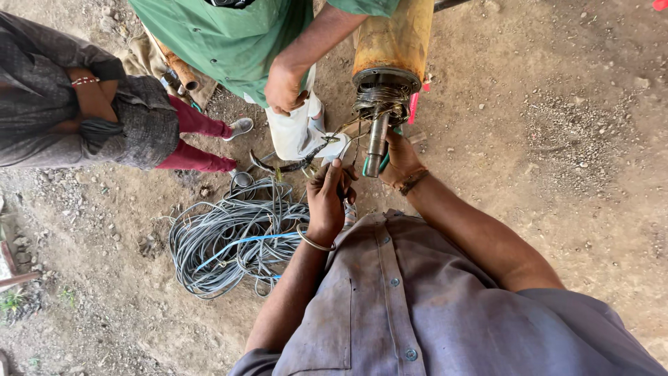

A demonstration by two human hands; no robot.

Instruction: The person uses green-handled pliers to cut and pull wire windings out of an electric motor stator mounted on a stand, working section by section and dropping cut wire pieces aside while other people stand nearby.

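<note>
Clearly midway: the left hand [327, 198] pinches a thin wire [348, 125] drawn from the winding bundle [381, 103] at the mouth of the rusty yellow motor cylinder [393, 38], while the right hand [402, 159] grips beside the steel shaft [376, 145]. Most windings remain packed inside, apparently unpulled.

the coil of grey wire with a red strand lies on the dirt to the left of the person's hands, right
Not quite. The head view shows the coil of grey wire on the dirt ground to the left of the person's left hand and right hand, but the coloured strand running through it is blue, not red.
</note>
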